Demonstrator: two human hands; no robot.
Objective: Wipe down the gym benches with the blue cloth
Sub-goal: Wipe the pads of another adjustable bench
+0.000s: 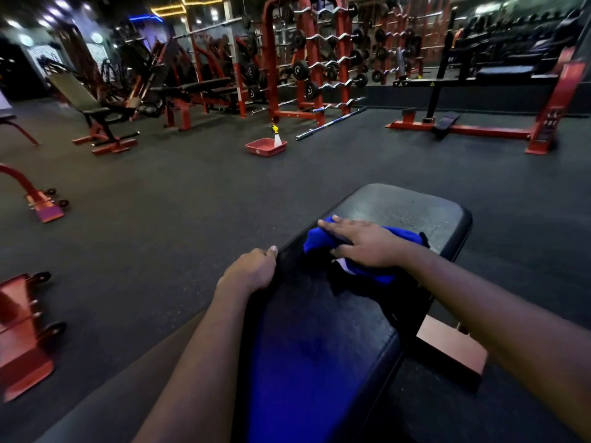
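While the left hand (252, 266) curls around the near left edge of a black padded bench (323, 330), the right hand (361, 243) presses flat, fingers straight, on a bunched blue cloth (319, 243) lying across the pad's middle. Farther off, a spray bottle (276, 135) stands in a red tray (260, 149) on the floor.

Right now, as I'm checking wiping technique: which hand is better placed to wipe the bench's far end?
Right. The right hand lies flat on the blue cloth on the bench, close to the far end. The left hand grips the bench's left edge and holds no cloth.
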